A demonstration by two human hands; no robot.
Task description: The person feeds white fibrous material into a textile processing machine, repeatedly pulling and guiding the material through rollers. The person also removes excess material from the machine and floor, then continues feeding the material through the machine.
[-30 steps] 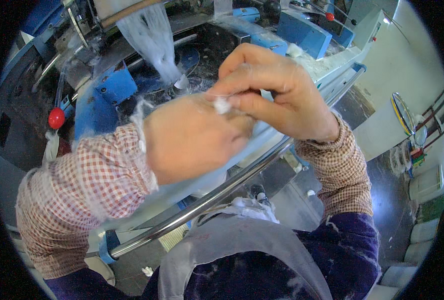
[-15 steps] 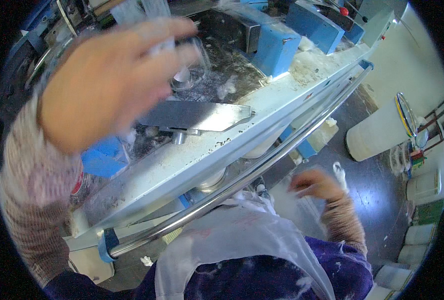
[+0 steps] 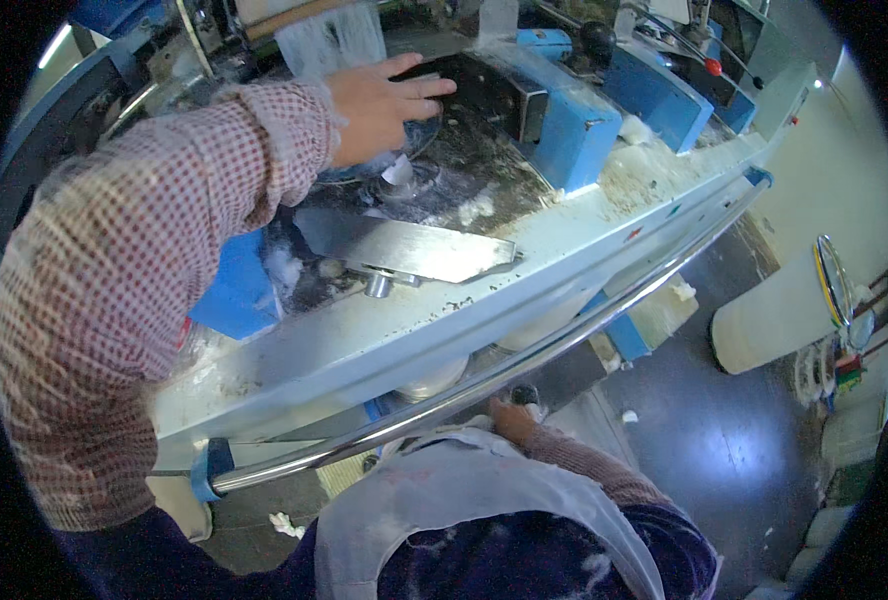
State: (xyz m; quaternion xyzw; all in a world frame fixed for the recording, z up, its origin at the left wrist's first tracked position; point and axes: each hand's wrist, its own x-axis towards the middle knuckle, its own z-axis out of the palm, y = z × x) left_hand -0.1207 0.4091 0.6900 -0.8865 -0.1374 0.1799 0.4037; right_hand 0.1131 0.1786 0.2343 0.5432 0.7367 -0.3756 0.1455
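Over the dark, fluff-strewn top of a fibre machine (image 3: pixel 494 160), my left hand (image 3: pixel 379 108) is stretched out palm down, fingers spread with nothing in them. Just beyond it a thin white fibre web (image 3: pixel 336 42) hangs from a roller. Below the hand stands a round metal piece with a tuft of white fibre (image 3: pixel 397 173) at its middle. A bright metal plate (image 3: pixel 429 248) sticks out toward the machine's front edge. My right hand (image 3: pixel 512 421) is low in front of my white apron (image 3: pixel 384 497), beside a small dark object; its fingers are mostly hidden.
A polished rail (image 3: pixel 564 328) runs along the machine's front. Blue housings (image 3: pixel 576 135) and levers with a red knob (image 3: pixel 713 67) and a black knob (image 3: pixel 597 40) stand at the far right. A tall white can (image 3: pixel 776 322) stands on the floor to the right.
My left hand has reached farther forward and right, toward the web. My right hand has come down and left, close to the apron. The view has shifted slightly.
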